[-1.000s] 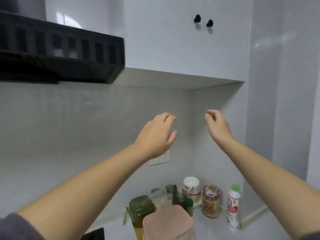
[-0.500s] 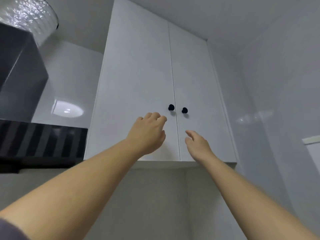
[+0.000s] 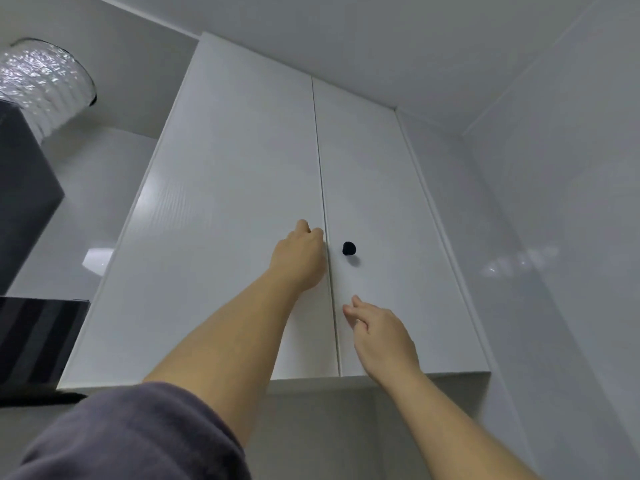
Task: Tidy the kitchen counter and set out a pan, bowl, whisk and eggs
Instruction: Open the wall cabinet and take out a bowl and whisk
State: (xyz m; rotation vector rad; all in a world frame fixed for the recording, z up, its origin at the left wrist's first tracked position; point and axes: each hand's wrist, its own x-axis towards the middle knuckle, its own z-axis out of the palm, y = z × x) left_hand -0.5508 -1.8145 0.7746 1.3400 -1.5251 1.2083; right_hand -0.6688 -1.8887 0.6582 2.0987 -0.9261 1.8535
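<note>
I look up at a white wall cabinet with two closed doors, the left door [image 3: 225, 237] and the right door [image 3: 381, 202]. My left hand [image 3: 299, 258] is raised to the inner edge of the left door, its fingers curled over the spot where that door's black knob sits; the knob itself is hidden. The right door's black knob [image 3: 349, 248] is bare. My right hand [image 3: 377, 337] hovers lower, in front of the right door, with loose fingers that hold nothing. No pan, bowl, whisk or eggs are in view.
A black range hood [image 3: 31, 344] with its dark chimney box [image 3: 24, 202] and a silver foil duct [image 3: 41, 81] stands to the left. Glossy white wall [image 3: 554, 271] closes in on the right. The cabinet's underside [image 3: 311, 386] is just above my forearms.
My view has tilted further up and closer to the cabinet. My left hand has risen onto the left door's knob. My right hand has moved up a little towards the right door.
</note>
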